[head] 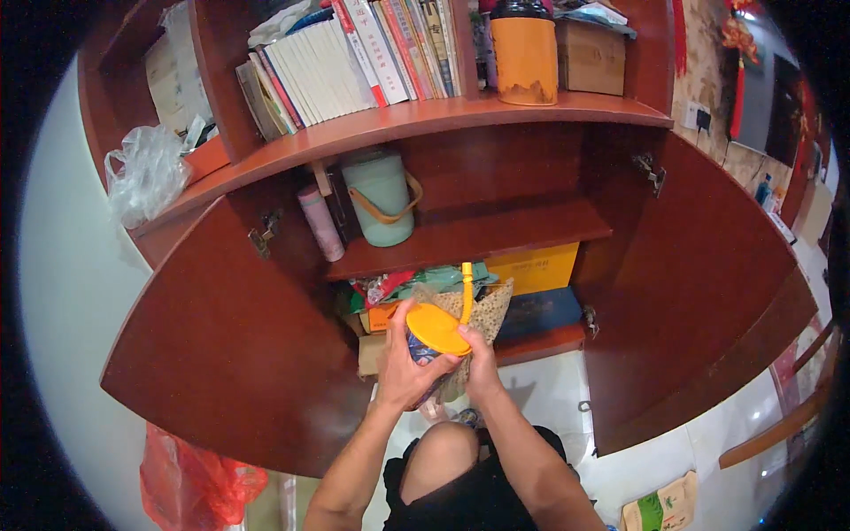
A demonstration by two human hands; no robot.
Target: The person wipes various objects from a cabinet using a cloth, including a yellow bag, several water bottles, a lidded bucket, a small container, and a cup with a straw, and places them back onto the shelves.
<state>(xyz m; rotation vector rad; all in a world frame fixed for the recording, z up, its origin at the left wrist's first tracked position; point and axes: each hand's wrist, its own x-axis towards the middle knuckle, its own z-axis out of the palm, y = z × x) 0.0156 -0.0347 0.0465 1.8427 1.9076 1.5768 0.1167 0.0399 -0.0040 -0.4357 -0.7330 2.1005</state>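
Both hands hold a blue patterned cup with a yellow lid and a bendy yellow straw, in front of an open wooden cabinet. My left hand wraps the cup's left side, fingers up at the lid's rim. My right hand grips the lid's right edge beside the base of the straw. A dotted, beige bag shows just behind the cup and the right hand; what supports it is hidden. The lower part of the cup is partly covered by the hands.
Cabinet doors stand wide at both sides. On the middle shelf are a pale green bucket and a pink cylinder. Below lie a yellow box and a blue box. Books and an orange canister stand above.
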